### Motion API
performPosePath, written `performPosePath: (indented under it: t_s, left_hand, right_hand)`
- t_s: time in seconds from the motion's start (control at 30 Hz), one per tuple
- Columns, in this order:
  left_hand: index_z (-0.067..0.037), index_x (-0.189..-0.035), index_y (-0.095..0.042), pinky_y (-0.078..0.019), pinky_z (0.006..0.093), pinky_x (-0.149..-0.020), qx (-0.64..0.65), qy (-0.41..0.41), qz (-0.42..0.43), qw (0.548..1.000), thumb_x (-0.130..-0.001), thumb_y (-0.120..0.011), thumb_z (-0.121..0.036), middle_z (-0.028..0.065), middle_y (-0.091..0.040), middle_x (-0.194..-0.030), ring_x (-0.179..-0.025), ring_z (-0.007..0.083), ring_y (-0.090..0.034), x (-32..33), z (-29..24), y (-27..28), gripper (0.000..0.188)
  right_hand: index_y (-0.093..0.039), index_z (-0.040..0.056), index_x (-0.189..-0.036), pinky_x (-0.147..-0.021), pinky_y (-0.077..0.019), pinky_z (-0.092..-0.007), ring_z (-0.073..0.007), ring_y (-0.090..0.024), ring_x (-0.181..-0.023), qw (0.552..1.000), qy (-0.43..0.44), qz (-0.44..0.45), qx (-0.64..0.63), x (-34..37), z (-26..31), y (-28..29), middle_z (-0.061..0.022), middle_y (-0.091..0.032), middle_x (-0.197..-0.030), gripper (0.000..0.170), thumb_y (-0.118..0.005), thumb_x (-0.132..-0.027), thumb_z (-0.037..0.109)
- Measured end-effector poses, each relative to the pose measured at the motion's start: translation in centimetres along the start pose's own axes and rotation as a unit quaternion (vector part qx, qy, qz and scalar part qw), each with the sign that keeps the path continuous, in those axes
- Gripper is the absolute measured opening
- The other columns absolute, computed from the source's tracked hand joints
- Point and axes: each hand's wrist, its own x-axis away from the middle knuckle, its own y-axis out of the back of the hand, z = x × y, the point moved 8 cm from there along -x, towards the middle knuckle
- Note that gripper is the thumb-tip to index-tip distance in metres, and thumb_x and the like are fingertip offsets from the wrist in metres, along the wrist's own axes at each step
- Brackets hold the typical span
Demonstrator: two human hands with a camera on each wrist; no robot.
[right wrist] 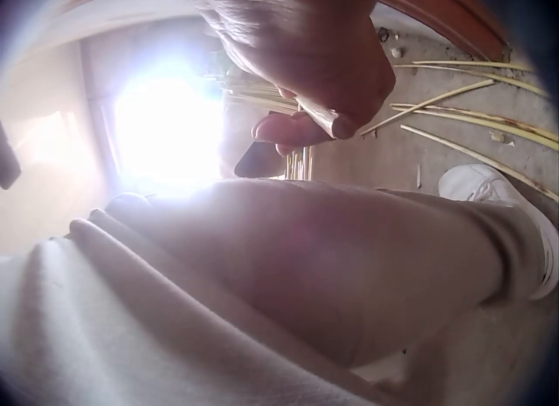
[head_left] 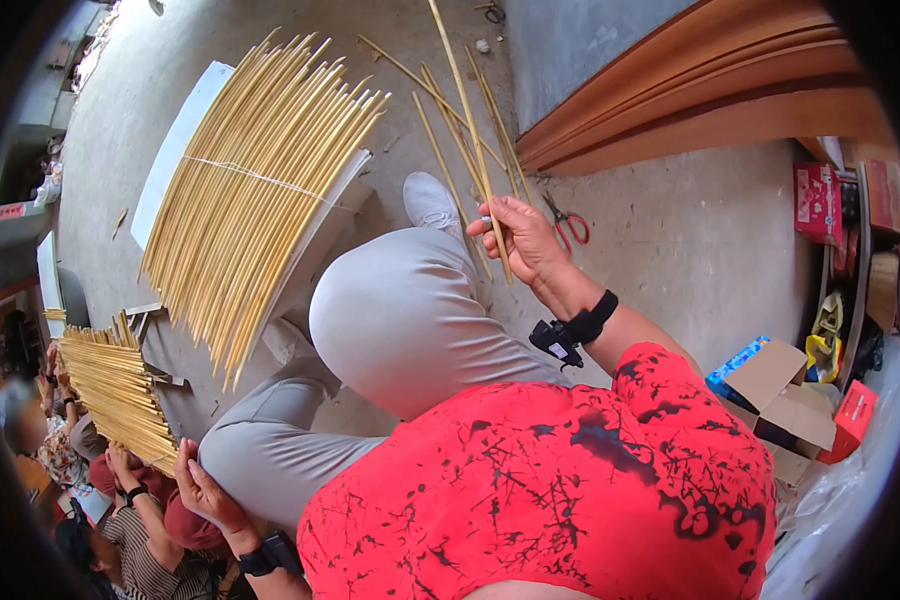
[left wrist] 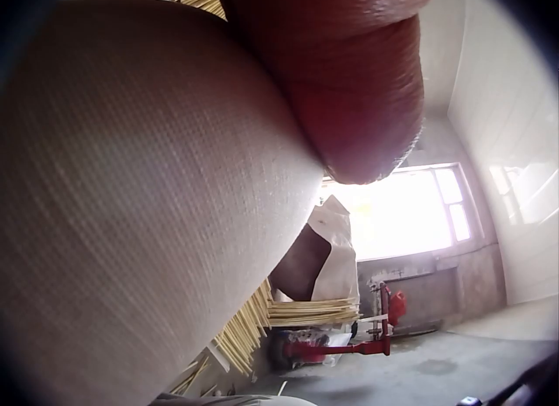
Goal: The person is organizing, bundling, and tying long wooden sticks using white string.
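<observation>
Fingers of the right hand (head_left: 525, 240) curl round one long stick (head_left: 462, 100), held up beside the right leg (head_left: 400, 310); the left hand (head_left: 208, 490) rests, loosely extended, on the left knee (head_left: 255, 450). Singling out sticks seems the step; next calls for guiding its length clear of the loose sticks (head_left: 438, 150) below.
</observation>
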Motion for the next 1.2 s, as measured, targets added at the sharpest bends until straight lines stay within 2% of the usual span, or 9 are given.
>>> performPosePath:
  t_s: [0.47,0.63,0.73,0.83,0.87,0.9,0.97,1.07,1.2]
  left_hand:
    - [0.006,-0.115,-0.051,-0.041,0.0282,-0.089,0.06,0.016,-0.027,0.998,-0.093,-0.035,-0.005,0.014,-0.056,-0.109,-0.099,0.0177,-0.054,0.6,1.7,0.6,0.029]
    - [0.004,-0.116,-0.05,-0.0412,0.0282,-0.089,0.069,0.012,-0.045,0.997,-0.093,-0.037,-0.008,0.0133,-0.056,-0.109,-0.099,0.0168,-0.053,0.8,2.2,1.0,0.029]
    - [0.004,-0.116,-0.051,-0.0405,0.0303,-0.09,-0.015,-0.014,-0.041,0.999,-0.092,-0.038,-0.005,0.0139,-0.056,-0.109,-0.101,0.0186,-0.053,0.3,0.7,0.9,0.029]
    - [0.001,-0.118,-0.05,-0.0395,0.0332,-0.092,-0.097,-0.053,-0.014,0.994,-0.087,-0.045,-0.003,0.0149,-0.055,-0.113,-0.106,0.0239,-0.052,-1.3,-2.4,0.1,0.032]
    - [-0.001,-0.119,-0.049,-0.0384,0.0343,-0.093,-0.186,-0.164,-0.001,0.969,-0.084,-0.048,-0.001,0.0155,-0.053,-0.115,-0.109,0.0265,-0.05,-1.8,-5.3,-0.6,0.035]
    - [-0.002,-0.12,-0.049,-0.0373,0.0354,-0.094,-0.277,-0.265,0.01,0.923,-0.082,-0.052,0.0,0.0161,-0.051,-0.118,-0.112,0.029,-0.047,-1.9,-7.5,-1.5,0.039]
    - [-0.004,-0.122,-0.047,-0.0345,0.0377,-0.097,-0.253,-0.3,-0.008,0.92,-0.078,-0.056,-0.001,0.0167,-0.045,-0.125,-0.117,0.0321,-0.042,-3.4,-6.8,-1.5,0.045]
    - [-0.005,-0.125,-0.045,-0.0327,0.0376,-0.098,-0.272,-0.402,-0.044,0.873,-0.077,-0.059,-0.005,0.0163,-0.037,-0.132,-0.12,0.0322,-0.038,-4.3,-9.0,-0.4,0.05]
    - [-0.008,-0.122,-0.048,-0.0367,0.0371,-0.095,-0.315,-0.492,-0.05,0.81,-0.077,-0.062,-0.018,0.0153,-0.045,-0.124,-0.113,0.0279,-0.046,-5.4,-12.4,-0.2,0.048]
  right_hand:
    - [-0.053,0.0035,-0.093,-0.051,-0.0456,-0.0248,-0.0115,-0.053,-0.054,1.0,-0.011,0.023,0.0,0.8,0.1,-0.9,-0.0145,-0.061,-0.079,0.027,-0.046,-0.091,0.03]
    - [-0.052,0.0025,-0.093,-0.045,-0.0408,-0.0213,-0.0099,-0.05,-0.051,0.999,-0.026,0.034,-0.02,1.3,0.4,-1.7,-0.0148,-0.061,-0.076,0.027,-0.045,-0.092,0.029]
    - [-0.051,0.0018,-0.091,-0.041,-0.0374,-0.0208,-0.0106,-0.05,-0.047,0.996,-0.026,0.081,-0.018,1.5,1.0,-2.9,-0.0158,-0.061,-0.074,0.029,-0.043,-0.092,0.029]
    - [-0.052,0.0016,-0.089,-0.038,-0.0352,-0.0212,-0.0104,-0.048,-0.043,0.985,-0.059,0.163,-0.013,2.0,1.7,-5.4,-0.015,-0.061,-0.071,0.028,-0.044,-0.092,0.028]
    - [-0.052,0.0016,-0.089,-0.038,-0.0352,-0.0212,-0.0104,-0.048,-0.043,0.983,-0.059,0.176,-0.007,2.6,2.5,-6.7,-0.015,-0.061,-0.071,0.028,-0.044,-0.092,0.028]
    - [-0.053,0.0016,-0.086,-0.037,-0.0334,-0.0209,-0.0092,-0.046,-0.041,0.976,-0.044,0.18,0.113,3.5,3.2,-8.3,-0.0122,-0.059,-0.068,0.027,-0.045,-0.091,0.026]
    - [-0.055,0.0014,-0.08,-0.037,-0.0323,-0.0211,-0.0077,-0.045,-0.041,0.907,0.047,0.189,0.374,5.0,3.0,-13.7,-0.0076,-0.057,-0.062,0.025,-0.045,-0.091,0.022]
    - [-0.053,0.0006,-0.074,-0.04,-0.0358,-0.0228,-0.0079,-0.05,-0.045,0.7,0.208,0.251,0.635,8.8,2.3,-22.5,-0.0043,-0.056,-0.059,0.022,-0.046,-0.089,0.016]
    - [-0.051,0.0013,-0.075,-0.048,-0.0422,-0.0303,-0.0181,-0.057,-0.05,0.618,0.306,0.347,0.636,13.4,2.1,-30.2,-0.0074,-0.055,-0.056,0.02,-0.048,-0.087,0.016]
